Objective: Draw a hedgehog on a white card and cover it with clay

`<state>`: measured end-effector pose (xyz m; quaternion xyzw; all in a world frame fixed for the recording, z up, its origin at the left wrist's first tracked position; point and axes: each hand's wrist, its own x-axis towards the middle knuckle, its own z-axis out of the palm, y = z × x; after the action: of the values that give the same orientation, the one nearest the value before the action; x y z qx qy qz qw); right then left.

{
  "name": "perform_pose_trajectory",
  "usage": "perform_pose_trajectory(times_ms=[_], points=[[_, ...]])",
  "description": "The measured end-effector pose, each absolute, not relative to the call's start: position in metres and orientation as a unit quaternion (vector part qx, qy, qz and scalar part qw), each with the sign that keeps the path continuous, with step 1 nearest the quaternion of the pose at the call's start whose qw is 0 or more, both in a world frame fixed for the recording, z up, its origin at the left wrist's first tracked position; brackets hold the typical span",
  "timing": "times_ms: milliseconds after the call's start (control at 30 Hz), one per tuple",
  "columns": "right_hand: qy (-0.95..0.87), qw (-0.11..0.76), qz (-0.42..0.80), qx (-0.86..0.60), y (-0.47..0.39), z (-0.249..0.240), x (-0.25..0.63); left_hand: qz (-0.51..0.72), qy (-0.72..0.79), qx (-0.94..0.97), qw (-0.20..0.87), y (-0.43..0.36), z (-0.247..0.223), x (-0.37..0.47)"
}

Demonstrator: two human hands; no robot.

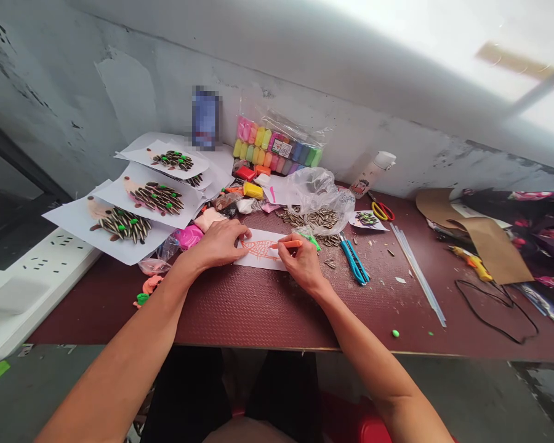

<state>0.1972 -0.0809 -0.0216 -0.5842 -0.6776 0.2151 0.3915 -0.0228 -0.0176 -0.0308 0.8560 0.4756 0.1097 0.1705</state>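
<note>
A small white paper (252, 259) with an orange outline drawing of a rounded, patterned body and short legs lies on the dark red table. My right hand (302, 261) grips an orange pen (290, 244), its tip at the right part of the drawing. Resting on the left end of the paper, my left hand (221, 243) has its fingers spread and slightly bent, and nothing is held in it. Sunflower seeds (316, 218) lie in a pile behind my right hand, beside a crumpled clear bag (321, 187).
Hedgehog pictures made with seeds (129, 226) are stacked at the left, near a white power strip (41, 271). Coloured clay packs (277, 147) lean on the wall. A teal cutter (354, 261), scissors (382, 209), glue sticks (418, 274) and a glue gun (477, 266) lie rightward.
</note>
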Motion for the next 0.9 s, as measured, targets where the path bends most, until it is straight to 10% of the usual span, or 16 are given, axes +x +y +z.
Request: perform_pose_trajectory(times_ms=[900], points=[[-0.677, 0.377, 0.214, -0.595, -0.0835, -0.0195, 0.1949, 0.107, 0.472, 0.858, 0.170, -0.0176, -0.0315, -0.0233]])
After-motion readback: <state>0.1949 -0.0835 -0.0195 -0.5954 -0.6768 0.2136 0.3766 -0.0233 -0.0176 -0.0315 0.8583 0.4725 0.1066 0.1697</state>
